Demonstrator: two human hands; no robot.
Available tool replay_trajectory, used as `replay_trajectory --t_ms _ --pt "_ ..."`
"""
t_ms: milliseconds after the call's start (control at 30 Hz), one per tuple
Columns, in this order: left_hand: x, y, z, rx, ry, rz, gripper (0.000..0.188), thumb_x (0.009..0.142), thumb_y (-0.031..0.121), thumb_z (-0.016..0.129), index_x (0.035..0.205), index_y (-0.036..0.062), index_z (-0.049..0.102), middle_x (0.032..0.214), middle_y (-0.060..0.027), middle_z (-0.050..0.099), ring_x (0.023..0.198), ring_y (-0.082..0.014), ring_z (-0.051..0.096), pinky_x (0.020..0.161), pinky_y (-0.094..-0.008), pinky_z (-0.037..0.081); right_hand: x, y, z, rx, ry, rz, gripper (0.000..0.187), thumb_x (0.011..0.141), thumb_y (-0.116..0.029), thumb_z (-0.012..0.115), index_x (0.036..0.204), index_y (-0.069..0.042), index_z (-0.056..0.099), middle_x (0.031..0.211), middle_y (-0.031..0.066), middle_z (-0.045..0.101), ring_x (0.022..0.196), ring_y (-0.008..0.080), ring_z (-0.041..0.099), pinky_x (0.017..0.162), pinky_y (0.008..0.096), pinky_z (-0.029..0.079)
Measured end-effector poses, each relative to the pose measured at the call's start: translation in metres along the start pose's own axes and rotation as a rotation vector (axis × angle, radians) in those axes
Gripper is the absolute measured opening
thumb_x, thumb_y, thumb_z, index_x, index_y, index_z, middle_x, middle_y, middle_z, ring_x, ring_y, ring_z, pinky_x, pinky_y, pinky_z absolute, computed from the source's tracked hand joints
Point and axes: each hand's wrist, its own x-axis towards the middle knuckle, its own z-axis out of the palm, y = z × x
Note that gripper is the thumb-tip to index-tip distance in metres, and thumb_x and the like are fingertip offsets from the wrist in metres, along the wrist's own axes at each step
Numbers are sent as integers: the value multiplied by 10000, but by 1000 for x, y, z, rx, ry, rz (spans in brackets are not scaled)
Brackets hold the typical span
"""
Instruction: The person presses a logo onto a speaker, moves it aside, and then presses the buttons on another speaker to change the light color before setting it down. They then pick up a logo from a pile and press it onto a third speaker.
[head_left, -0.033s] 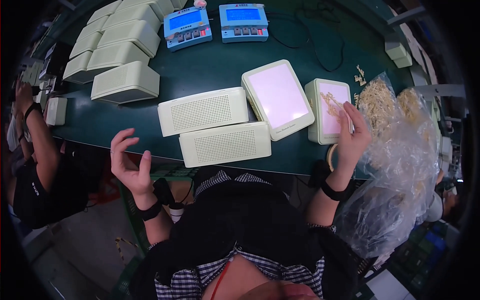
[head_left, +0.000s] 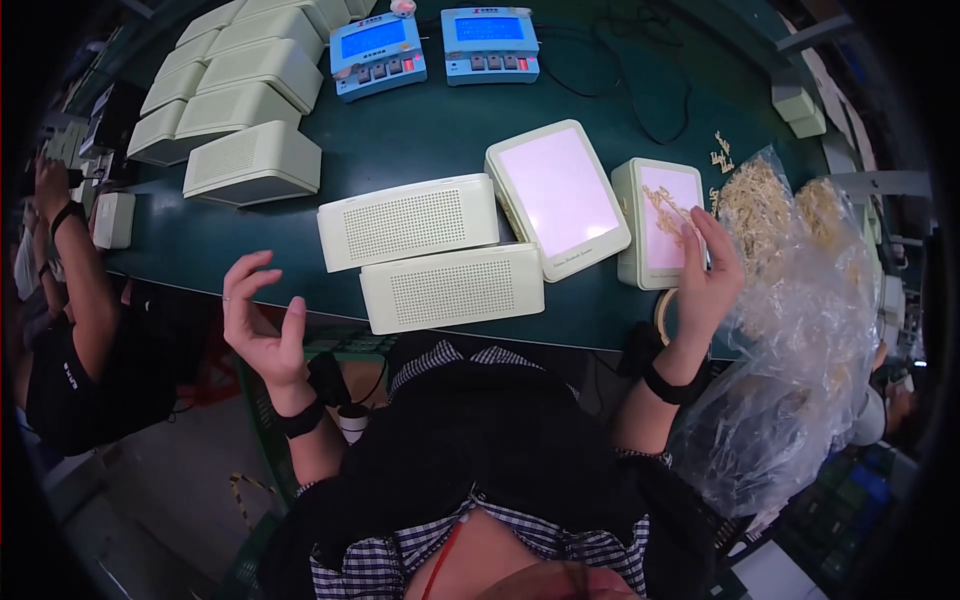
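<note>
My left hand hovers at the table's near edge, fingers curved and apart, with nothing in it. My right hand is over the right edge of a small cream box with a pinkish-white glossy top. Its thumb and forefinger are apart, and I see nothing between them. Several thin tan cut-out pieces lie on that top. Left of it, a larger cream box with the same kind of glossy face leans at an angle. Two cream boxes with perforated panels, a rear one and a nearer one, lie side by side.
A clear plastic bag of tan pieces hangs over the table's right edge. Two blue devices with screens stand at the back, with black cables to their right. Stacked cream boxes fill the back left. Another person's arm is far left.
</note>
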Motion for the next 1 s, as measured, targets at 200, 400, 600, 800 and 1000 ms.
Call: replay_trajectory --t_ms 200,400,600,800,1000 --pt "33 23 29 -45 -68 144 307 672 68 696 968 0 648 1114 -175 650 1084 -322 596 970 -423 443 -4 -51 -3 58 -153 -285 211 824 67 683 1029 39 724 946 138 704 928 241 653 862 327 493" --pt "48 34 40 -110 -182 233 248 725 79 692 962 10 665 1114 -146 664 1077 -314 597 961 -418 449 -10 -108 44 299 -398 -476 277 717 103 739 975 4 751 852 117 676 840 256 634 767 333 501" --pt "36 26 40 -162 -181 68 194 776 29 651 967 2 673 1143 -146 657 1104 -282 583 967 -391 444 -11 -130 86 347 -541 -509 245 736 59 740 974 1 750 913 103 681 912 253 613 810 339 483" --pt "30 20 44 -204 -113 -44 163 782 38 664 943 38 689 1123 -116 659 1054 -263 595 947 -366 449 -10 -140 96 329 -594 -407 242 735 11 760 972 -36 768 983 88 673 940 244 579 805 336 467" --pt "30 17 48 -236 -91 -68 153 782 59 675 933 57 694 1118 -99 655 1024 -264 600 933 -367 454 -11 -147 95 259 -653 -349 260 745 18 746 997 -41 768 1044 78 661 976 210 556 821 309 439"
